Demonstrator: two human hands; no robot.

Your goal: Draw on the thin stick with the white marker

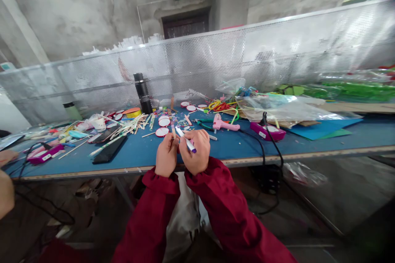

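My left hand (166, 155) is closed on a small wooden craft stick (173, 132), which stands up from between the thumb and fingers. Right beside it, my right hand (197, 152) grips a white marker (187, 140) with a purple end, tilted with its other end toward the stick. Both hands are close together over the table's front edge. Just beyond them lie round white discs with red rims (162, 132). A pink glue gun (224, 123) rests to the right, near dark green-handled pliers (204, 126).
A black phone (110, 150) and a heap of wooden sticks (132, 124) lie left on the blue table (140, 153). A black bottle (142, 94) stands behind. Purple boxes with cords (268, 132) and plastic bags (286, 109) are right. Another person's hand (8, 157) shows far left.
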